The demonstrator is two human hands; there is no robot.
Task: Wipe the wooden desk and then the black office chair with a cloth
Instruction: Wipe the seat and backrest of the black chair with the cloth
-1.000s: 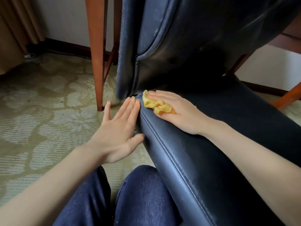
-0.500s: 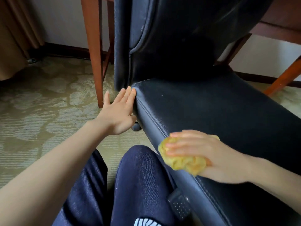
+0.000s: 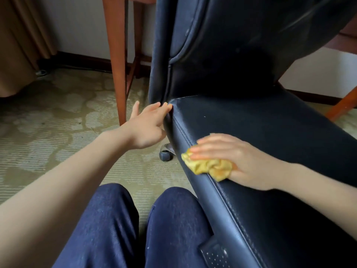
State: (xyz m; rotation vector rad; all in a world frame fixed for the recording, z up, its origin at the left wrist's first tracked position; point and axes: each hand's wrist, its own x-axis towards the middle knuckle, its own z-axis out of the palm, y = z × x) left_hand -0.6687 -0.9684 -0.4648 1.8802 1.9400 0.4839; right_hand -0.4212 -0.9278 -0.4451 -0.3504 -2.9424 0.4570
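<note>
Patterned green carpet [image 3: 48, 122], white wall [image 3: 77, 26], tan curtain [image 3: 19, 45]

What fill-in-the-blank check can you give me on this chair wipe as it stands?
1. The cloth under the right hand is ____ in colour.
2. On the black chair, the cloth lies on the ____, not the backrest.
3. The left hand touches the chair and holds ____.
Missing words: yellow; seat; nothing.

over chair seat [image 3: 260, 128]: room lying open | behind seat: backrest [image 3: 222, 45] blocking | left of seat: desk leg [image 3: 116, 60], caster [image 3: 165, 154] crowding | right of seat: slanted leg [image 3: 342, 107] possibly obstructing
</note>
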